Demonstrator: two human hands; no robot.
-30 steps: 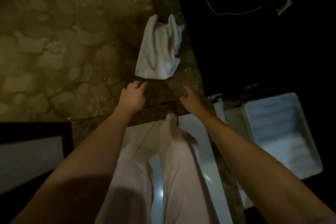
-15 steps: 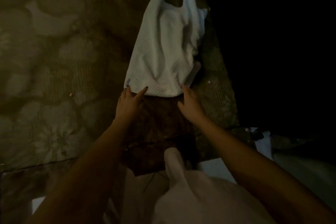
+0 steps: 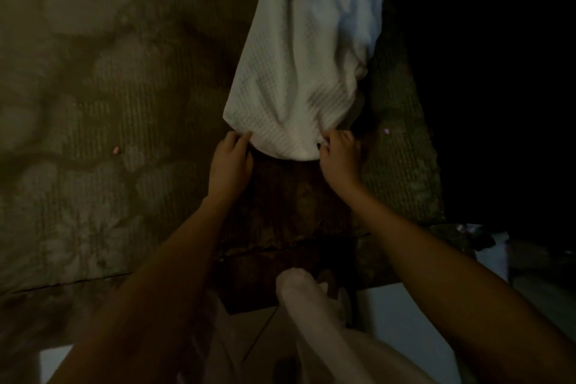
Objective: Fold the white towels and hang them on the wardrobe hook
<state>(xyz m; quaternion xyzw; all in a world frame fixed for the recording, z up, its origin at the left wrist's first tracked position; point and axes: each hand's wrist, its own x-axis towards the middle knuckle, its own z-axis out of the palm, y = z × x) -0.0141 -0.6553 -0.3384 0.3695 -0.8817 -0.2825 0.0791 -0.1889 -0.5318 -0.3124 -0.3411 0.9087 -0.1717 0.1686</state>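
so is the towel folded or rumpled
Rumpled: the white towel lies creased and bunched, left hand and right hand pinching its near edge.

Patterned cover [image 3: 93, 150] left of the white towel [image 3: 299, 72] lay open; the towel occupied the strip ahead, darkness hid the right side, and a white-trousered leg [image 3: 302, 299] blocked the near edge.

Nothing legible

No text, label, brand, number or sign can be read anywhere in the dim head view. The white towel [image 3: 299, 72] shows only its waffle weave, and the patterned cloth [image 3: 93, 134] to its left shows only blurred floral shapes.
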